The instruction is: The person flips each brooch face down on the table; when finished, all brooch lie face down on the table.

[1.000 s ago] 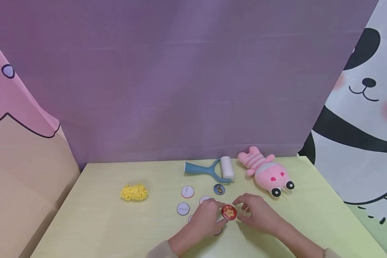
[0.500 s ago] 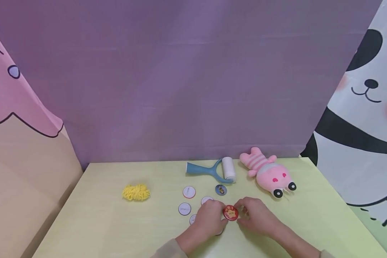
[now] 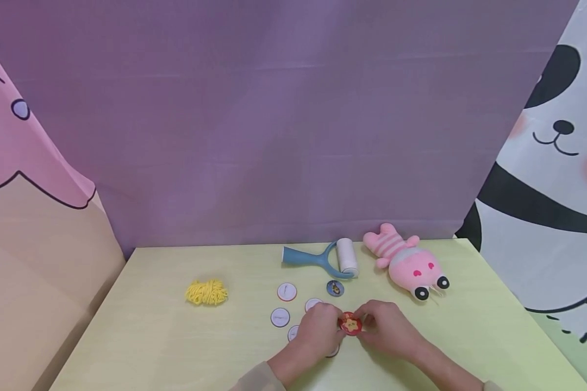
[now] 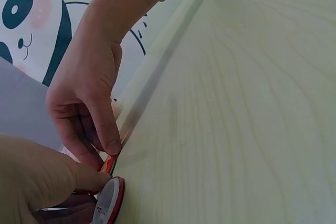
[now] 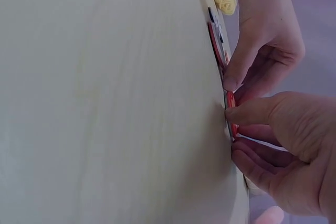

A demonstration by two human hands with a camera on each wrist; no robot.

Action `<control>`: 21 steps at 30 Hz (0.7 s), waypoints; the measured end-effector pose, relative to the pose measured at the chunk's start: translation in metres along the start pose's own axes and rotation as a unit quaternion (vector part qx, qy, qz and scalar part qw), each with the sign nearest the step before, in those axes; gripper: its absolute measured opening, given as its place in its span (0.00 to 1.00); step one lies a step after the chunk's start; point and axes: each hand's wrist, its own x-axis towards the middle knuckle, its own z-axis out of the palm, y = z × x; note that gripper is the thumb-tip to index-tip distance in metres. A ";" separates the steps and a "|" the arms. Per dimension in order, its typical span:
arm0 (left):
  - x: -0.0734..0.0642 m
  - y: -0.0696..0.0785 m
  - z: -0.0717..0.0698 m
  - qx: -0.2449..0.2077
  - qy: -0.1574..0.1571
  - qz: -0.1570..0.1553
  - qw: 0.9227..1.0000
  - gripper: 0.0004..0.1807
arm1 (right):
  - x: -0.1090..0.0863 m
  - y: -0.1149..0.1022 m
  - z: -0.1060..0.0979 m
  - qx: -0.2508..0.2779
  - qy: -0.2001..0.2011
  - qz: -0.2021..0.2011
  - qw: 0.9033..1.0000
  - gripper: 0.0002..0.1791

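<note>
A round red pin badge (image 3: 350,324) with a yellow star figure lies between my two hands. My left hand (image 3: 319,328) pinches its left edge with thumb and forefinger. From the other side, my right hand (image 3: 386,328) grips the right edge; in the right wrist view the right thumb lies on the badge (image 5: 231,103). Face-down badges with white backs surround the left hand, among them one badge (image 3: 280,317) at its left and another badge (image 3: 287,291) farther back. In the left wrist view, a white-backed badge (image 4: 108,202) sits close beside the left thumb. The left hand partly hides several badges.
On the pale wooden table (image 3: 142,336) a blue badge (image 3: 335,288) lies behind the hands. Farther back are a blue-handled lint roller (image 3: 318,259) and a pink plush toy (image 3: 411,264). A yellow yarn bundle (image 3: 207,292) lies at the left. A purple cloth (image 3: 274,136) hangs behind.
My right hand has come in from the right, and its fingers have closed onto the red badge's right edge. The left hand stays at the left edge. The head view has shifted slightly.
</note>
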 end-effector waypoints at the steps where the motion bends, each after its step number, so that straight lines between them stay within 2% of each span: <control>1: 0.000 0.000 0.000 0.001 0.002 0.001 1.000 0.08 | 0.000 0.001 0.000 0.000 0.003 -0.003 1.000 0.13; 6: 0.000 0.001 0.000 0.014 0.012 0.016 1.000 0.06 | 0.000 0.008 0.001 0.021 0.009 -0.001 1.000 0.12; 13: -0.002 -0.004 0.004 0.004 0.018 0.035 0.999 0.08 | 0.000 0.014 -0.003 0.117 -0.027 0.045 0.992 0.14; 17: -0.003 -0.010 0.001 -0.027 0.057 0.075 0.995 0.10 | 0.000 0.015 -0.006 0.148 -0.021 0.050 0.987 0.14; 21: -0.004 -0.015 -0.010 -0.079 0.089 0.113 0.986 0.12 | 0.002 0.012 -0.011 0.184 0.002 0.051 0.982 0.15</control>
